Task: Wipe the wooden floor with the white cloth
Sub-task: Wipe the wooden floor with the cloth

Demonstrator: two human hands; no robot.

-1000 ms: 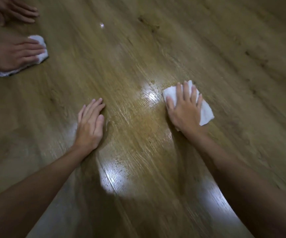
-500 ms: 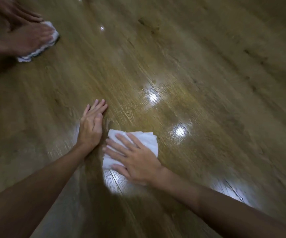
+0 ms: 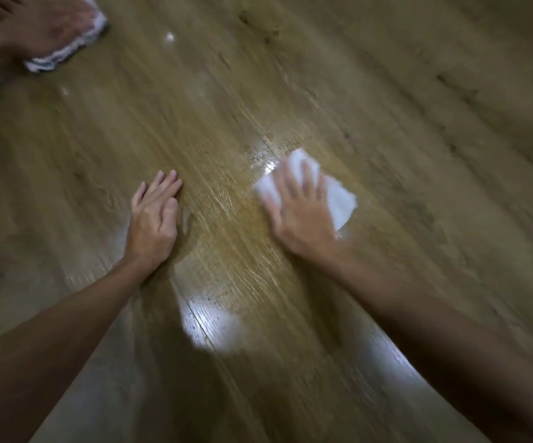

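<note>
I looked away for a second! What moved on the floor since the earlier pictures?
The right hand slid the white cloth back out to the right, away from the left hand it was next to half a second ago. It presses flat on the cloth. The left hand stayed planted on the wooden floor. Another person's hand at top left keeps wiping with its own cloth.

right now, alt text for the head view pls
A person's right hand presses a white cloth flat on a glossy wooden floor, while the left hand rests flat nearby. Another person's hand holds a second cloth top left.
</note>
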